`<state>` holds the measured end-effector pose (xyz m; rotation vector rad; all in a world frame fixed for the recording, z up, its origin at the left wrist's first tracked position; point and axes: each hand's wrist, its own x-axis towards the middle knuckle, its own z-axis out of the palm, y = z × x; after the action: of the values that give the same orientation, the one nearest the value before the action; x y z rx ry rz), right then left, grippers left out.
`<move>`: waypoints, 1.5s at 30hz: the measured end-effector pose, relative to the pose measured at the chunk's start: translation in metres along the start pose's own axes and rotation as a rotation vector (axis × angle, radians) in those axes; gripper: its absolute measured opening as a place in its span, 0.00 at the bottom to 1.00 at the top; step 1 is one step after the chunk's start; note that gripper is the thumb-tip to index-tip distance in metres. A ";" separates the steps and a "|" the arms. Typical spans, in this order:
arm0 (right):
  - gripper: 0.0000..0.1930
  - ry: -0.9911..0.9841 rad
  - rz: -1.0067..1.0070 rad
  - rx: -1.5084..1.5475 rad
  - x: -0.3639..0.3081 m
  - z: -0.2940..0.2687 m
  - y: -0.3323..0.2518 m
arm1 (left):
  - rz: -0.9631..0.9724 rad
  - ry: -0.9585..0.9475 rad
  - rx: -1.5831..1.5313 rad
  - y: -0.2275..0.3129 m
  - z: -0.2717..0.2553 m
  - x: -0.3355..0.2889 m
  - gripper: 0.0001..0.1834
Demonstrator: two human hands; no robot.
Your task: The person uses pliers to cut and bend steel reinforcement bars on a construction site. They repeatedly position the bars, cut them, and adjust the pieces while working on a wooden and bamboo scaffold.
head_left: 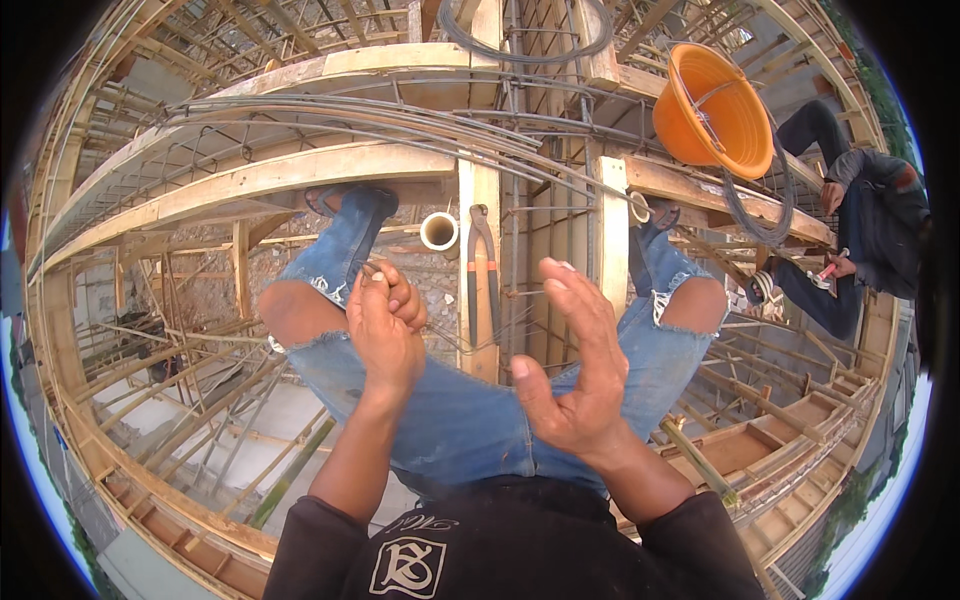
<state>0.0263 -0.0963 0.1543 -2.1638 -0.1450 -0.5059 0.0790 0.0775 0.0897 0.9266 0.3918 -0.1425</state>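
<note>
My left hand (pixel 385 325) is closed over my left thigh, fingers curled around thin tie wires. The fine wire strands (pixel 510 330) seem to trail from it toward the right, though they are faint against the background. My right hand (pixel 580 370) is open above my lap, fingers stretched out and thumb apart, with nothing in its grasp. Between my knees, a pair of pincers (pixel 483 275) with dark handles and orange bands lies on a wooden board (pixel 480 362). Neither hand touches the pincers.
Long steel bars (pixel 440 128) cross the timber formwork (pixel 290 172). Ahead to the right are an orange bucket (pixel 740 130) and a wire coil (pixel 775 225). A pale pipe (pixel 440 231) stands beside the board. Another person (pixel 880 220) sits at right. Gaps drop between the timbers.
</note>
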 end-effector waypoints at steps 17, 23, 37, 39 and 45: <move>0.20 -0.486 0.885 0.898 -0.038 0.049 0.018 | -0.014 -0.200 -0.376 0.025 0.029 -0.013 0.08; 0.20 -0.363 0.870 0.869 -0.002 0.062 0.053 | -0.238 -0.382 -0.286 -0.001 0.042 0.037 0.10; 0.11 -0.396 0.002 -0.355 0.127 0.147 0.202 | 0.026 0.258 -0.013 -0.017 -0.015 0.205 0.19; 0.12 -0.356 -0.054 -0.493 0.134 0.169 0.218 | 0.143 0.256 0.077 -0.008 -0.005 0.211 0.19; 0.13 -0.319 -0.143 -0.577 0.121 0.194 0.241 | 0.099 0.148 -0.019 0.001 0.003 0.215 0.18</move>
<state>0.2632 -0.0973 -0.0784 -2.8080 -0.3674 -0.2970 0.2783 0.0855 0.0083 0.9385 0.4826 0.0208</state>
